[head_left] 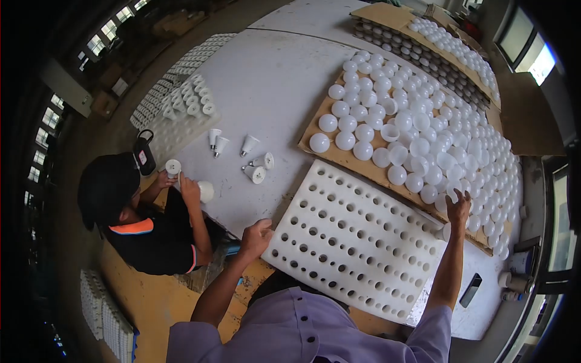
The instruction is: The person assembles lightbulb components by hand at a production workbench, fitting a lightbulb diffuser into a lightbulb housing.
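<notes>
A white foam tray with rows of round holes lies in front of me on the table. My left hand is closed at the tray's left edge, fingers curled against it. Farther right, my right hand reaches past the tray to the near edge of a crowd of white bulb covers. Its fingers are bent around one white bulb cover, partly hidden by them. The covers sit close together on a brown cardboard sheet, some with their open side showing.
At left a co-worker in a black cap handles a white bulb base. Several bulb bases lie on the table, with a filled foam tray behind. A phone lies at right; stacked cardboard layers stand at the back.
</notes>
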Tool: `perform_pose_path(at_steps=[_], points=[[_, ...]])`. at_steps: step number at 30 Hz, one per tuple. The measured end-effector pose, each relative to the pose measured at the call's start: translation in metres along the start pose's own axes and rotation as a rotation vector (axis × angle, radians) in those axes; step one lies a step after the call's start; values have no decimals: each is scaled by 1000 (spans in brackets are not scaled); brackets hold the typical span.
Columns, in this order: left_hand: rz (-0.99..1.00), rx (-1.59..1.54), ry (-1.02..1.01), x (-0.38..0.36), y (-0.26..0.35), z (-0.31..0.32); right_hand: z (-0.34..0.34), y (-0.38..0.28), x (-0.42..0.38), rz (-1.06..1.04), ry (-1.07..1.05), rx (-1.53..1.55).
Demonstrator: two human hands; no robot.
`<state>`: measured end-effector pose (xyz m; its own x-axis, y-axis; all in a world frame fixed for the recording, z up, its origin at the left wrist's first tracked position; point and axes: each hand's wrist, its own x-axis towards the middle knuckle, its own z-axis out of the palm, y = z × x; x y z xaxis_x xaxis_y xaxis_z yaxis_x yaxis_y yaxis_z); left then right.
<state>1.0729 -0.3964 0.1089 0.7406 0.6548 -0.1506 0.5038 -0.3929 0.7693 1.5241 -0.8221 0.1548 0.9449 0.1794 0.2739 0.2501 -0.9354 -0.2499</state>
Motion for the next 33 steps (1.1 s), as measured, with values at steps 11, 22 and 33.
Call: perform_pose_path(at_steps=[11, 22, 33], points=[[184, 625, 153, 156, -53, -44, -51, -98, -109, -345, -289, 334], [442, 707, 18, 179, -89, -35, 3, -134, -223, -178, -291, 341], [-114, -859, -399, 67, -13, -9, -46, -167, -232, 202, -536, 1624]])
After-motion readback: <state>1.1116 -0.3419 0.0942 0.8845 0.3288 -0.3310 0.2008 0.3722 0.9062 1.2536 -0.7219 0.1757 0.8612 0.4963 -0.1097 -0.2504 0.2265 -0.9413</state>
